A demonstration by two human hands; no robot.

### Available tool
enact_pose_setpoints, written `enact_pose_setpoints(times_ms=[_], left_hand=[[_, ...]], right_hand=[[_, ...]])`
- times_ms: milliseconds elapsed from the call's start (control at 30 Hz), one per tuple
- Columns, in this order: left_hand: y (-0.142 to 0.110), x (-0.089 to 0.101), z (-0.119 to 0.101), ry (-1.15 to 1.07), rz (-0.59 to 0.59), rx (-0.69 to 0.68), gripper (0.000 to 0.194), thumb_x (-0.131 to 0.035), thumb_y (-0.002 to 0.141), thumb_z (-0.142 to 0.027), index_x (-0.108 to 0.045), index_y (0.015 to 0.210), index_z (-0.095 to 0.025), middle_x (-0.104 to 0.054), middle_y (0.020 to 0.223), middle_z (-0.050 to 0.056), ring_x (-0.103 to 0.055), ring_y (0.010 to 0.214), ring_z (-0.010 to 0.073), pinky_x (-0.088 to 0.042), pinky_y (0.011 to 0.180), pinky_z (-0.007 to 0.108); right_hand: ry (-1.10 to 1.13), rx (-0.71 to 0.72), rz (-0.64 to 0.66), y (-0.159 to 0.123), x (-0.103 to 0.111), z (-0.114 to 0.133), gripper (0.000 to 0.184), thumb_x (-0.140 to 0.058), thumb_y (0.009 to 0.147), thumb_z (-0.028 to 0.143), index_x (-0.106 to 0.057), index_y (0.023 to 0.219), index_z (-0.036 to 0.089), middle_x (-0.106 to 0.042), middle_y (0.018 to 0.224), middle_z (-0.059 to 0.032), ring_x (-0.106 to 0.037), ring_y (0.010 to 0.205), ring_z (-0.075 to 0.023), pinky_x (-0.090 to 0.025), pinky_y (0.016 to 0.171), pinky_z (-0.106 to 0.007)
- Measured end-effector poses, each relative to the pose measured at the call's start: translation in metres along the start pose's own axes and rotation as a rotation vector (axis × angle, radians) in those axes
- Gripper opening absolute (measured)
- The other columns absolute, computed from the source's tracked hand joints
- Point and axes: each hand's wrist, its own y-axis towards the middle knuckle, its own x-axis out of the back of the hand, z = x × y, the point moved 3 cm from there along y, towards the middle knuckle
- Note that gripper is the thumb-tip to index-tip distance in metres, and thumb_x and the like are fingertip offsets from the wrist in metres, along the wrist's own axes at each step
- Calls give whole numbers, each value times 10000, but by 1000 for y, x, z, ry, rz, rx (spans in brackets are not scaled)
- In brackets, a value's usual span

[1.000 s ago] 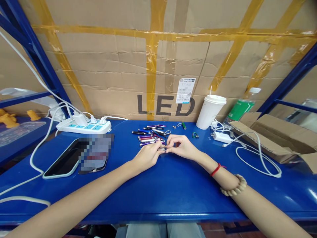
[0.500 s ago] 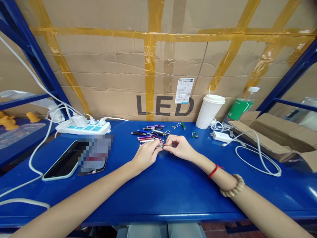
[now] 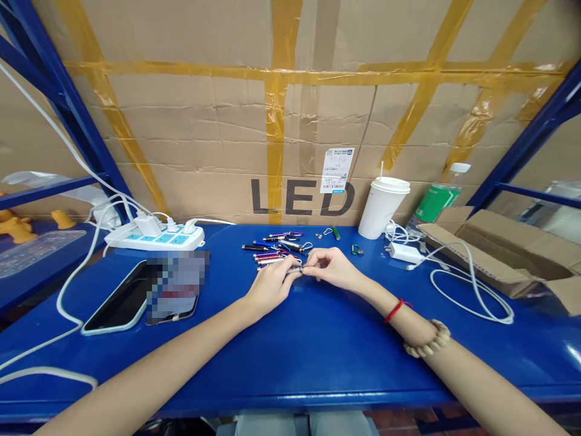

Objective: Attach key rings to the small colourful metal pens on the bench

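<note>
Between the thumb and fingers of my left hand (image 3: 272, 284) is a small silver metal tube, which looks like a mini flashlight (image 3: 295, 269). My right hand (image 3: 332, 267) pinches its right end; the fingertips hide exactly what they grip there. Just beyond my left hand lie several slim mini flashlights (image 3: 269, 257) in black, blue, purple, red and silver, some with clips or loops. Farther right are tiny round silver pieces (image 3: 318, 235), a green cap with a clip (image 3: 335, 232) and a green carabiner (image 3: 357, 249).
Two phones (image 3: 115, 300) and a white power strip (image 3: 154, 241) are on the left of the blue table (image 3: 318, 357). At right stand a white cup (image 3: 384, 209), a bottle (image 3: 438, 200), a charger with cable (image 3: 405, 252) and an open cardboard box (image 3: 508, 254). A large carton (image 3: 204, 133) closes off the back.
The view has tilted slightly. Both hands stay together on the silver tube, with only a small shift of the right fingers at its end.
</note>
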Motion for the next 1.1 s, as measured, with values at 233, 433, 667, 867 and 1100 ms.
enact_pose_setpoints(times_ms=[233, 433, 667, 867, 1100], left_hand=[[-1, 1, -6, -52, 32, -177, 197, -382, 913, -226, -524, 1043, -186, -601, 1013, 31, -566, 909, 147, -422, 804, 247], [-6, 3, -9, 46, 31, -314, 227, -361, 921, -227, -558, 994, -142, -617, 932, 61, -569, 830, 161, -434, 751, 260], [-6, 2, -7, 47, 126, -276, 233, -349, 917, -224, -557, 985, -144, -614, 954, 67, -567, 847, 160, -425, 774, 263], [2, 1, -5, -122, 10, -24, 266, -300, 919, -269, -532, 956, -144, -571, 750, 25, -527, 673, 125, -389, 636, 224], [4, -2, -3, -175, 110, 46, 261, -298, 920, -285, -517, 859, -155, -494, 636, -21, -460, 601, 106, -328, 614, 222]], right_hand=[[32, -139, 13, 3, 4, -6, 419, -757, 521, 403, -497, 658, 104, -505, 614, 3, -419, 489, -52, -328, 449, -189], [-58, -129, 25, 0, 4, -2, 514, -782, 470, 361, -441, 779, 131, -517, 804, -5, -473, 534, -59, -359, 485, -200], [-159, -70, 26, -3, 0, 0, 501, -761, 532, 394, -476, 863, 149, -545, 880, -14, -511, 577, -69, -400, 529, -211], [-90, 121, -174, -2, 0, 13, 257, -685, 679, 344, -593, 809, 142, -572, 784, -27, -493, 538, -65, -397, 491, -202], [-101, 340, -27, -3, 8, 24, 105, -666, 713, 249, -676, 702, 145, -573, 813, -64, -540, 730, -121, -451, 601, -239]])
